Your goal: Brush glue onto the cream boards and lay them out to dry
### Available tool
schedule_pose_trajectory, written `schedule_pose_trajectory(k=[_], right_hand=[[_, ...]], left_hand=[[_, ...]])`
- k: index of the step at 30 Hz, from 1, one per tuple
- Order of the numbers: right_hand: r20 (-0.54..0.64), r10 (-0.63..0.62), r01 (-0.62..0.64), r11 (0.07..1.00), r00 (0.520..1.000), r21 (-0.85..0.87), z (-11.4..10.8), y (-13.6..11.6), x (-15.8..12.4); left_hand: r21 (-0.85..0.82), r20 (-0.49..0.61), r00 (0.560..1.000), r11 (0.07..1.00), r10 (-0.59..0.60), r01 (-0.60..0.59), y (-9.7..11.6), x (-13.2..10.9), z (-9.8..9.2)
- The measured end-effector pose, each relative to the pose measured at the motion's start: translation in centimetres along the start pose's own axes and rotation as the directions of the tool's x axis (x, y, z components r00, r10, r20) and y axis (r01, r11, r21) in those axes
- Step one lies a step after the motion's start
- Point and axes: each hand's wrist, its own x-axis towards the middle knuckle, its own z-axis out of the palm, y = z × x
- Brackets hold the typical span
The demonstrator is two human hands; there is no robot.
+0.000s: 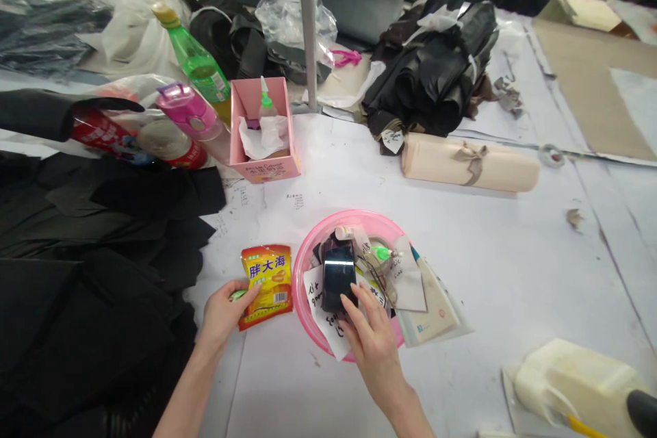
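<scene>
- My left hand (223, 315) grips a red-and-yellow packet (272, 298) by its left edge, thumb across the front, on the white worktop (456, 239) just left of a pink basin (299, 287).
- My right hand (377, 349) reaches into the basin from the near side, fingers loosely bent against a glossy black object (339, 270); whether they grasp it or merely touch it, I cannot tell.
- Around the black object lie handwritten paper slips (328, 328); a clear pouch (439, 321) juts over the basin's right rim.
- Black sheets (128, 274) heap at left; a pink box (264, 168) stands on the far side.
- The step in hand, I judge, is handling the basin's contents with the packet held alongside. Shifting the black object calls for a firmer right-hand grip, clear of the slips.
</scene>
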Motion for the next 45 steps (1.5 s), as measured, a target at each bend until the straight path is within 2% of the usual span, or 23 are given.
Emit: schedule_pose_trajectory(k=[2, 4, 6, 7, 8, 10, 12, 13, 15, 18, 21, 22, 23, 25, 26, 28, 30, 31, 33, 35, 38, 43, 45], right_hand=[[-0.084, 0.031, -0.029, 0.999, 0.996, 0.031, -0.9, -0.1, -2.2], [-0.152, 0.089, -0.078, 0.994, 0.984, 0.076, -1.8, -0.1, -5.0], [-0.168, 0.240, -0.212, 0.962, 0.956, 0.170, -2.4, 0.1, -7.6], [-0.155, 0.367, -0.326, 0.915, 0.917, 0.237, -2.5, 0.2, -8.6], [-0.127, 0.514, -0.457, 0.832, 0.848, 0.315, -2.5, 0.2, -9.4], [-0.010, 0.781, -0.683, 0.552, 0.624, 0.479, -2.2, 0.2, -10.1], [0.177, 0.897, -0.763, 0.225, 0.404, 0.606, -1.6, 0.1, -9.6], [0.267, 0.902, -0.756, 0.091, 0.338, 0.649, -1.2, 0.0, -9.1], [0.376, 0.879, -0.708, -0.066, 0.292, 0.703, -0.4, -0.1, -7.8], [0.377, 0.862, -0.653, -0.074, 0.338, 0.754, 0.8, 0.0, -6.4], [0.382, 0.835, -0.700, 0.005, 0.396, 0.714, 0.8, 0.6, -6.8], [0.407, 0.805, -0.754, 0.075, 0.433, 0.653, 0.5, 0.8, -7.4], [0.425, 0.769, -0.805, 0.191, 0.478, 0.561, -0.1, 0.9, -8.0], [0.402, 0.696, -0.803, 0.508, 0.595, 0.310, -1.5, 0.9, -9.0], [0.358, 0.652, -0.735, 0.653, 0.668, 0.180, -2.2, 0.7, -9.0], [0.216, 0.525, -0.538, 0.843, 0.823, -0.001, -3.0, 0.1, -7.8], [0.084, 0.328, -0.323, 0.944, 0.941, -0.064, -2.7, -0.7, -5.0], [0.024, 0.212, -0.210, 0.974, 0.977, -0.089, -2.1, -0.9, -3.2], [0.036, 0.049, -0.043, 0.990, 0.998, -0.134, -0.5, -1.0, 0.2], [0.037, 0.002, 0.003, 0.991, 0.999, -0.135, 1.0, -0.6, 2.5], [0.012, 0.025, -0.024, 0.997, 1.000, -0.071, 1.6, 0.3, 3.6], [-0.154, 0.165, -0.162, 0.986, 0.974, 0.031, -0.1, 1.1, 3.9], [-0.176, 0.189, -0.181, 0.982, 0.966, 0.062, -0.3, 1.2, 4.2]], left_hand=[[-0.221, 0.012, 0.998, 0.974, -0.057, 0.059, 0.6, -0.8, -1.0], [-0.329, 0.001, 0.998, 0.942, -0.066, 0.063, 1.9, -1.9, -2.4], [-0.360, -0.002, 0.999, 0.932, -0.044, 0.040, 3.7, -3.1, -3.7], [-0.357, 0.002, 1.000, 0.934, -0.028, 0.027, 4.8, -3.7, -4.1], [-0.347, 0.008, 1.000, 0.938, -0.006, 0.008, 5.9, -4.2, -4.3], [-0.298, 0.060, 0.997, 0.954, 0.057, -0.037, 8.2, -4.9, -3.7], [-0.213, 0.185, 0.973, 0.972, 0.138, -0.097, 10.3, -5.0, -1.9], [-0.167, 0.262, 0.950, 0.977, 0.172, -0.131, 11.2, -4.8, -0.7], [-0.096, 0.386, 0.898, 0.977, 0.213, -0.190, 12.6, -4.1, 2.0], [-0.053, 0.412, 0.881, 0.972, 0.231, -0.230, 13.8, -2.7, 5.0], [-0.015, 0.380, 0.895, 0.969, 0.235, -0.248, 14.1, -1.7, 5.1], [-0.010, 0.377, 0.896, 0.968, 0.235, -0.249, 14.1, -1.6, 4.6], [-0.013, 0.377, 0.896, 0.969, 0.233, -0.247, 14.1, -1.6, 3.9], [-0.031, 0.381, 0.897, 0.972, 0.226, -0.232, 14.1, -1.8, 2.4], [-0.041, 0.381, 0.898, 0.974, 0.220, -0.222, 14.0, -2.0, 1.7], [-0.045, 0.370, 0.904, 0.977, 0.211, -0.210, 13.8, -2.4, 0.8], [-0.037, 0.363, 0.910, 0.980, 0.198, -0.198, 13.5, -2.9, 0.5], [-0.038, 0.363, 0.913, 0.982, 0.186, -0.185, 13.3, -3.2, 0.5], [-0.042, 0.358, 0.921, 0.988, 0.153, -0.148, 12.9, -3.9, 0.7], [-0.039, 0.339, 0.933, 0.993, 0.122, -0.116, 12.3, -4.5, 0.9], [0.003, 0.311, 0.946, 0.995, 0.092, -0.098, 11.2, -5.2, 1.1], [0.025, 0.330, 0.943, 0.999, 0.035, -0.045, 9.9, -5.4, 2.7], [0.072, 0.335, 0.939, 0.991, 0.083, -0.113, 9.9, -5.2, 3.7]])
